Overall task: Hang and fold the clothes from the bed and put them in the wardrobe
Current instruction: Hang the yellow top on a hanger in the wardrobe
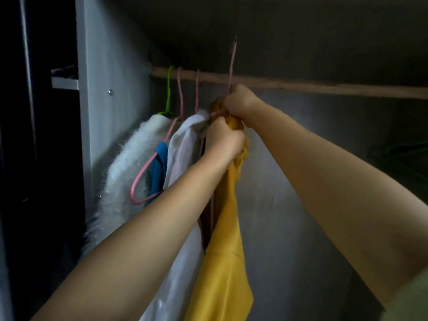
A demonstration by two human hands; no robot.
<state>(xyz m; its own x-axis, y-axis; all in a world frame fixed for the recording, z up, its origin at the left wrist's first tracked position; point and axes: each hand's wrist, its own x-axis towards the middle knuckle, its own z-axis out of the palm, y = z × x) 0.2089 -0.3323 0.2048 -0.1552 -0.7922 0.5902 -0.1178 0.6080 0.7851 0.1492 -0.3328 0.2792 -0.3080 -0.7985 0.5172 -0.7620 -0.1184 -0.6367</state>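
Place: inside the wardrobe, under the wooden rail
Yellow garment: it hangs from both hands, just right of the white garment and touching it; its top is bunched between the hands
Its hanger: pink wire; the hook stands above the rail and looks not yet set on it
Left hand: clenched round the gathered yellow cloth near the collar
Right hand: clenched on the neck of the hanger, with some yellow cloth in it too
Handling, my judgement: the cloth looks thin, soft and light, a little smooth, so it can slip off a wire shoulder; it has no stiffness; the hanger is light and may bend; better to hold at the hanger neck, and to steady the collar with the other hand
Count on the rail: three hooks, one green hanger and two pink; one more pink hanger in the hand
Count of garments: four seen; a fluffy white one, a blue one, the white one, the yellow one
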